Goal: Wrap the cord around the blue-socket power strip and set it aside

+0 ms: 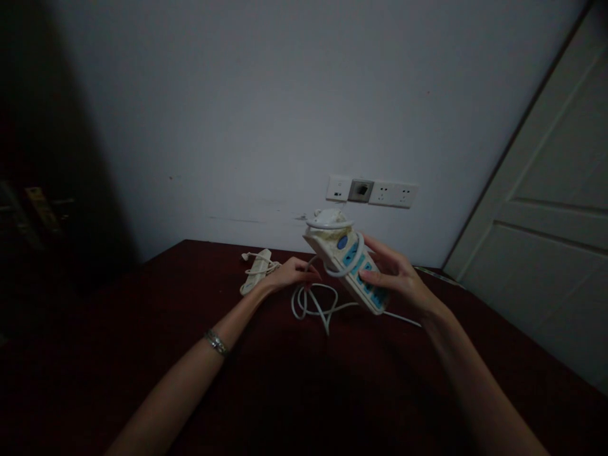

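Note:
My right hand (396, 275) grips a white power strip (351, 256) with blue socket faces, holding it tilted above the dark red table. Part of its white cord (357, 253) is looped around the strip's upper end. Pinched in the fingers of my left hand (297, 273) is the cord, just left of the strip. Below both hands, loose coils of the same cord (316, 310) hang or lie over the tabletop; which of the two I cannot tell. Behind my left hand lies a second white power strip (256, 272) with its own cord wound about it.
The dark red table (199, 266) reaches back to a pale wall (237, 126). Wall sockets (392, 194) and a grey outlet plate (361, 190) sit above its back edge. A white panelled door (546, 190) stands at the right. The left side is very dark.

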`<act>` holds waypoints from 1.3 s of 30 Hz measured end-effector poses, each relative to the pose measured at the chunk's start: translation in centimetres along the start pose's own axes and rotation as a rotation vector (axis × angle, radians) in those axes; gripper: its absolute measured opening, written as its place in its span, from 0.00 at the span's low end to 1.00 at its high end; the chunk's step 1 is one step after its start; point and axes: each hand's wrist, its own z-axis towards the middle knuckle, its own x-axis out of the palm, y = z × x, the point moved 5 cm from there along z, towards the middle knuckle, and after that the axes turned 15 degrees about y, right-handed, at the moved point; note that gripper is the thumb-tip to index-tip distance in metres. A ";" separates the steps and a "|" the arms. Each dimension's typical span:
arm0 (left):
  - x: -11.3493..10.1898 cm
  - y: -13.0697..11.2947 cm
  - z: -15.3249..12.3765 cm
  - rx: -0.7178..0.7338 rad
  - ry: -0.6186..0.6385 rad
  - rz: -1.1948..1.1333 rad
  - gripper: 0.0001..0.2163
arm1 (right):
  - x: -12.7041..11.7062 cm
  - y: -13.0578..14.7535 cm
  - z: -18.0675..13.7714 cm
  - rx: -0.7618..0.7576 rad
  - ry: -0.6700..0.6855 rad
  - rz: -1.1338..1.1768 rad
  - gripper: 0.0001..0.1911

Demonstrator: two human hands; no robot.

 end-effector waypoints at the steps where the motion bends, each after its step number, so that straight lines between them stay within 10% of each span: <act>1: 0.2 -0.2 0.0 -0.002 0.013 0.024 0.09 | -0.1 0.1 -0.1 -0.006 -0.023 0.006 0.42; 8: 1.2 0.0 -0.4 -0.099 0.282 0.294 0.16 | -1.5 0.3 -0.4 -0.046 -0.235 0.035 0.44; 13: 1.2 0.4 -1.4 -0.106 0.443 -0.015 0.17 | -3.6 -0.2 -1.2 -0.053 -0.371 0.040 0.42; 24: -5.7 -2.6 -8.2 -0.153 0.407 -0.197 0.14 | -5.9 -2.9 -1.1 0.015 -0.568 0.259 0.43; 39: -7.1 -1.0 -8.1 -0.452 0.370 0.191 0.29 | 0.3 -2.3 1.4 0.095 -0.194 0.258 0.44</act>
